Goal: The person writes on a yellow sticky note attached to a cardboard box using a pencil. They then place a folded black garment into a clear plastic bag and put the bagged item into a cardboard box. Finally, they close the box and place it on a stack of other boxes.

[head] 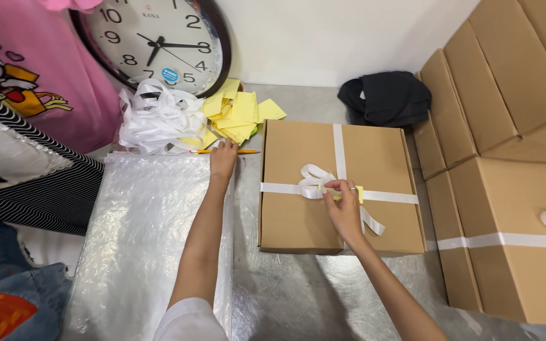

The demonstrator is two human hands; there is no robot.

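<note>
From my remote seat, much is cut off: the stacked brown cartons along the right edge of the surface run out of view, as does the ribboned carton below them, its bow half hidden at the border. A sheet of clear bubble wrap covers the left part of the surface, its near end out of sight. At the far left corner a wall clock leans, top cropped, behind a tangle of white ribbon and a heap of yellow paper slips.

The flat brown box lies mid-surface, crossed by white ribbon tied in a bow. My right hand pinches at the bow, fingers curled over a small yellow slip that is mostly hidden. My left hand rests flat and open on the bubble wrap's far edge, fingertips touching an orange pencil. A black cloth bundle sits at the far edge.
</note>
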